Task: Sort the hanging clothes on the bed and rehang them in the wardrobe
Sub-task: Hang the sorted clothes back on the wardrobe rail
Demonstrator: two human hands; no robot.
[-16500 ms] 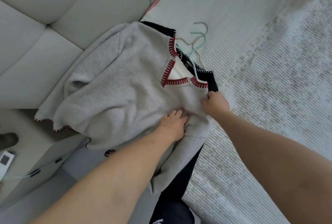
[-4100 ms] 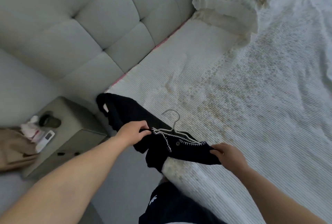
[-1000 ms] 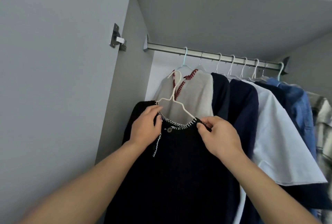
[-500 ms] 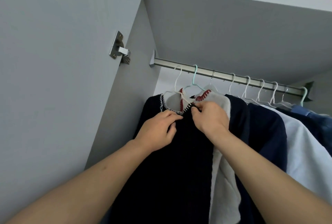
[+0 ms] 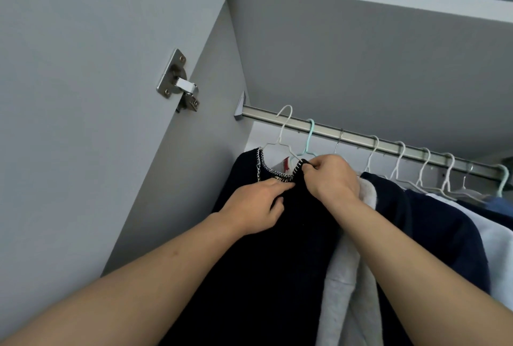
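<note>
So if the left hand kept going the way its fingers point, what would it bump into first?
Probably the right hand. The left hand has its fingers aimed up and right along the black top's stitched neckline, and the right hand pinches that neckline just beyond. Depth is unclear.

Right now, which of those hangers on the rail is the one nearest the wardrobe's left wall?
The white hanger carrying the black top, the first hook on the rail. The mint-green hanger hooks on just right of it.
</note>
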